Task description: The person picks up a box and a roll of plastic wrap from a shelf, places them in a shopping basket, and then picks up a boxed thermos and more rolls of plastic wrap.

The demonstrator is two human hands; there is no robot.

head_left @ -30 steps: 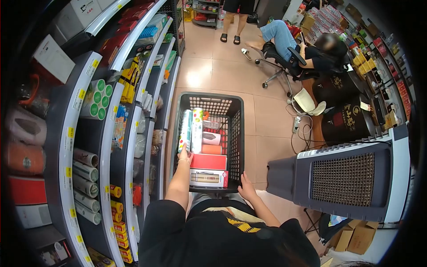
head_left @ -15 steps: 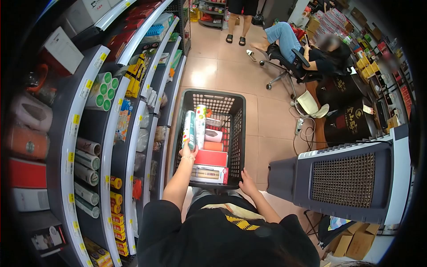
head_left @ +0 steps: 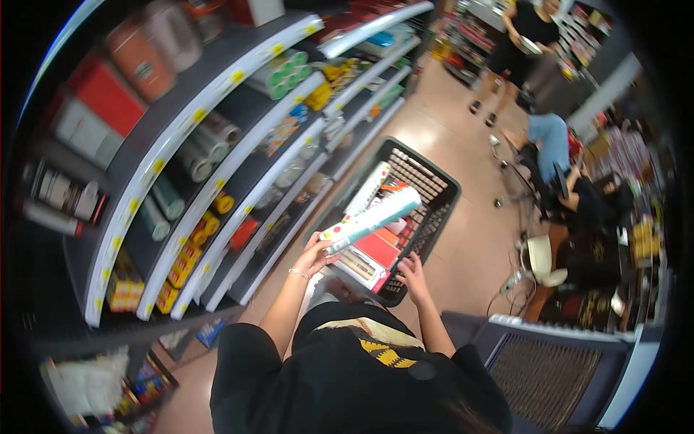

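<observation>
My left hand [head_left: 316,256] is closed round the near end of a teal-and-white roll [head_left: 379,220], which lies tilted over the dark plastic basket [head_left: 442,239]. A second, dotted white roll [head_left: 370,189] leans inside the basket beside it. A red box [head_left: 377,248] and a white-and-red box with a brown cylinder pictured on it [head_left: 359,267] lie at the near end of the basket. My right hand [head_left: 412,275] is by the basket's near right corner, fingers apart, holding nothing.
Shelves [head_left: 238,145] of rolls and boxes run along the left. A grey slatted unit [head_left: 542,376] stands at the lower right. One person [head_left: 531,36] stands at the back right; another [head_left: 585,192] sits in a wheeled chair. Cables [head_left: 515,282] lie on the floor.
The view has turned, so shelves and basket appear slanted. The teal-and-white roll in my left hand has swung across to the right, above the boxes. My right hand's fingers have spread slightly.
</observation>
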